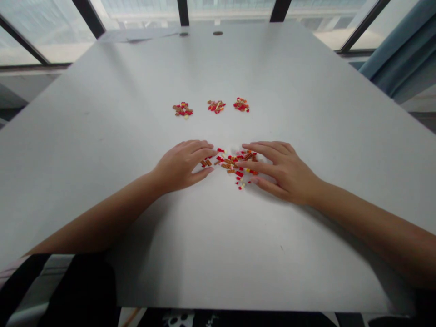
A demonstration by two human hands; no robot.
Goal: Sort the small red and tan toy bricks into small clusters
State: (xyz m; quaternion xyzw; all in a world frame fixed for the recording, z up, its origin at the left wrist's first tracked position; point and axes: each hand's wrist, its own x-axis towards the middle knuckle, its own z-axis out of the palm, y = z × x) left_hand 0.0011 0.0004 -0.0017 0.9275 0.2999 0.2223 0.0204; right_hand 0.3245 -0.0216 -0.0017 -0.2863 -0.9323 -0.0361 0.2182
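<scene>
A loose spread of small building bricks (230, 164) in red, brown, orange, yellow and white lies on the white table (211, 236) between my hands. My left hand (184, 164) rests at the left edge of the spread, palm down with its fingers apart. A few brown bricks (206, 162) show between its thumb and fingers. Over the right part of the spread is my right hand (279, 170), fingers stretched out and touching or just above the bricks, covering some of them. Neither hand appears to grip a brick.
Farther off stand three small brick piles in a row: a left pile (183, 109), a middle pile (216, 106) and a right pile (241, 105). Two round table holes (218, 33) are near the far edge. Windows lie beyond, with a blue curtain (402, 50) at right.
</scene>
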